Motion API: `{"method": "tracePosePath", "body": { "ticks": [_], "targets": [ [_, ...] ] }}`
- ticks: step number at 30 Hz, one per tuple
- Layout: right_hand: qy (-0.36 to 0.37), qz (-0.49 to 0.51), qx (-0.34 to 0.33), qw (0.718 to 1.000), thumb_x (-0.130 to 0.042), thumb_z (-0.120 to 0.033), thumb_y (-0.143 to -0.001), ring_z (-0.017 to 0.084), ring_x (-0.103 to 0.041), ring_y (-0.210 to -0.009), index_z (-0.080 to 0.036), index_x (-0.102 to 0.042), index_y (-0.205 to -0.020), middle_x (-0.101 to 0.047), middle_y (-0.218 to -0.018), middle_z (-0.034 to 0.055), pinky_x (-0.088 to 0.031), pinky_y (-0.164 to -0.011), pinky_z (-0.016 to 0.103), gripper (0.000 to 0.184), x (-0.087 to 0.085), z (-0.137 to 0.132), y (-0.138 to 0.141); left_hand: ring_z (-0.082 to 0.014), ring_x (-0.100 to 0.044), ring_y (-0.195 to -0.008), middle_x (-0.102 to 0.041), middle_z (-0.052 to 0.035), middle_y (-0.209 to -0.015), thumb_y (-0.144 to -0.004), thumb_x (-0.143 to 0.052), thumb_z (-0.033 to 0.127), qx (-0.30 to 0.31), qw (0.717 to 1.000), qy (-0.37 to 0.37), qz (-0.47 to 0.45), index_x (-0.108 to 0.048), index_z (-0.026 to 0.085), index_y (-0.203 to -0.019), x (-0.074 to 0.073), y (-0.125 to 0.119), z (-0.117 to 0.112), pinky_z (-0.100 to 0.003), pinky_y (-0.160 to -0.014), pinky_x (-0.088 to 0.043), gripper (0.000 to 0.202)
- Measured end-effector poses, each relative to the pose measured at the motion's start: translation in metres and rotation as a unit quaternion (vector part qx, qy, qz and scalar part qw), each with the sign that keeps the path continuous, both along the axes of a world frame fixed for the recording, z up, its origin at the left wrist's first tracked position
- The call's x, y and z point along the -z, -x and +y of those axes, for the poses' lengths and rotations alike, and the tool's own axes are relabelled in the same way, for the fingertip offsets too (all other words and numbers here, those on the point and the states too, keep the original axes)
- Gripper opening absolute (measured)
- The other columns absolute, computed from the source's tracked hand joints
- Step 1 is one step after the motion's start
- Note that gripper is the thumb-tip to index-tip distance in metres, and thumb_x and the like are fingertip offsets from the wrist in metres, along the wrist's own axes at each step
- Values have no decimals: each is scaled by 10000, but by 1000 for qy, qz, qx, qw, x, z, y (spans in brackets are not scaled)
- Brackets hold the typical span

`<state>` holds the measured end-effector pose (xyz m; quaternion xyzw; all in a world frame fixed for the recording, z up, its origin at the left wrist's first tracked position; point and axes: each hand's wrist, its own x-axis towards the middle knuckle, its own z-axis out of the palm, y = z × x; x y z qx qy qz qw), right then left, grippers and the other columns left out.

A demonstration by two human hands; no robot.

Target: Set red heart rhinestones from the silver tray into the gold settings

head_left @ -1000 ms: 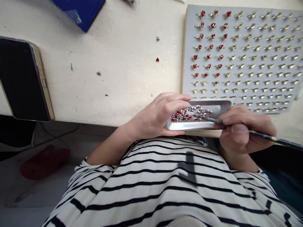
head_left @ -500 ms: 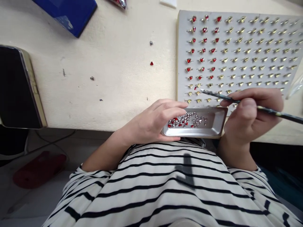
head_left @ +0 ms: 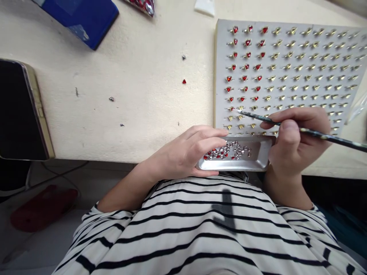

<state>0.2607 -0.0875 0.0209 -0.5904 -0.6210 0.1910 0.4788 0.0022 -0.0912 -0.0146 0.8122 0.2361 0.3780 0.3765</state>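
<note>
My left hand grips the left end of a small silver metal tray, thumb along its near side and fingers over the far rim. Loose red and silvery stones lie in the tray's left and middle part. Pinched like a pen in my right hand is a dark patterned pick-up pencil with a whitish tip. That tip is beside a ring in the leftmost column, which shows a red stone. Many gold-coloured rings stand in rows on a grey foam board; those at the upper left carry red stones.
On the table's left lie a phone and a blue box. A bag of red stones and a white piece are at the back. A red triangular stone and a few silvery bits are scattered left of the board.
The red stone at the pencil's tip has moved left onto a ring in the leftmost column, and the tip is now bare. My right hand shifted slightly left; the left keeps hold of the tray.
</note>
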Motion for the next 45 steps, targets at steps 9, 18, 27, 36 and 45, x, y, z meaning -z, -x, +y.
{"method": "tracePosePath", "body": {
  "ticks": [9, 18, 27, 36, 45],
  "targets": [
    [-28, 41, 6, 999, -603, -249, -955, 56, -678, -664, -216, -763, -931, -690, -823, -32, -514, -561, 219, 165, 2, 2, 4, -254, -672, -1358, -681, -218, -1434, -892, -862, 383, -5, 1000, -22, -6, -451, 156, -1439, -1, -1, 0, -462, -1110, -612, 720],
    [-16, 12, -19, 1000, -628, -337, -1003, 58, -710, -698, -212, -764, -971, -697, -866, -35, -565, -595, 219, 187, 3, 2, 1, -257, -667, -1350, -677, -239, -1421, -866, -886, 364, -7, 1000, -26, -16, -511, 80, -1358, 0, -2, -1, -421, -1151, -582, 681],
    [-46, 33, -10, 998, -628, -314, -988, 47, -678, -663, -202, -770, -964, -695, -845, -33, -520, -560, 212, 183, 5, 2, 1, -249, -666, -1353, -683, -230, -1417, -896, -859, 363, -8, 999, -28, -16, -494, 104, -1385, 1, -2, -1, -438, -1131, -596, 662],
    [-26, -8, -6, 1000, -625, -316, -979, 64, -690, -641, -199, -757, -906, -708, -797, -37, -515, -578, 248, 191, 4, 1, 3, -248, -669, -1362, -680, -204, -1441, -894, -859, 395, -8, 1000, -18, -10, -443, 177, -1459, 1, -1, -1, -465, -1105, -607, 735],
    [-40, 34, -6, 999, -615, -268, -967, 45, -673, -648, -191, -764, -929, -694, -799, -36, -516, -565, 212, 171, 5, 1, 2, -249, -675, -1347, -686, -221, -1423, -896, -858, 375, -9, 1000, -25, -14, -479, 133, -1418, 1, -1, -1, -454, -1123, -606, 689]
  ]
}}
